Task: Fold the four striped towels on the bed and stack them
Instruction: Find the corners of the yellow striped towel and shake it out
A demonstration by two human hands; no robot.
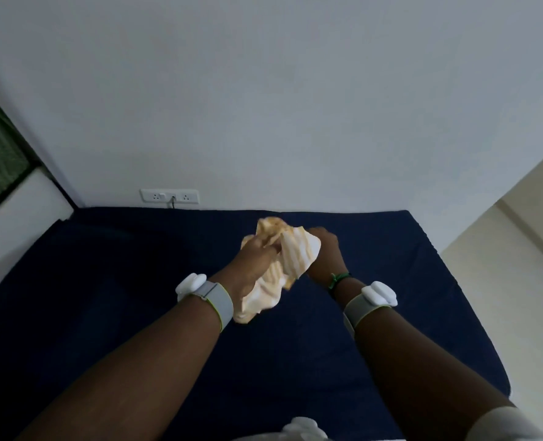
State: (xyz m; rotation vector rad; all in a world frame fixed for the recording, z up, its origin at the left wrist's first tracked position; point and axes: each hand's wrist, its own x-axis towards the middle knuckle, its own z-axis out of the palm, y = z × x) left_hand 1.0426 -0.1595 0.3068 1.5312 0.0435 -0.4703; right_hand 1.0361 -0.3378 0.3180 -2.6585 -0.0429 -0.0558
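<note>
Both hands are raised over the middle of the bed (105,281), which is covered in a dark blue sheet, and between them they hold one striped towel (283,265) — a crumpled bundle of white and pale orange bands, lifted clear of the sheet. The left hand (257,259) has its fingers curled round the upper part of the cloth, with the lower folds spilling down past the wrist and hanging beside the forearm. The right hand (324,246) grips the far right edge of the same towel; its fingers are mostly hidden behind the cloth, so only the back of the hand and knuckles show. The two hands are close together, with the bunched towel filling the gap.

Each wrist carries a grey band with a white device: the left band (206,294) sits just beside the hanging end of the towel, and the right band (372,300) lies below a thin green bracelet (338,279).

At the bottom edge of the view a bit of white cloth (302,429) shows — too little of it is visible to tell what it is. Behind the bed stands a plain white wall with a socket strip (169,196) just above the sheet, a dark cable plugged into it. A dark green window frame (0,154) is at the far left.
</note>
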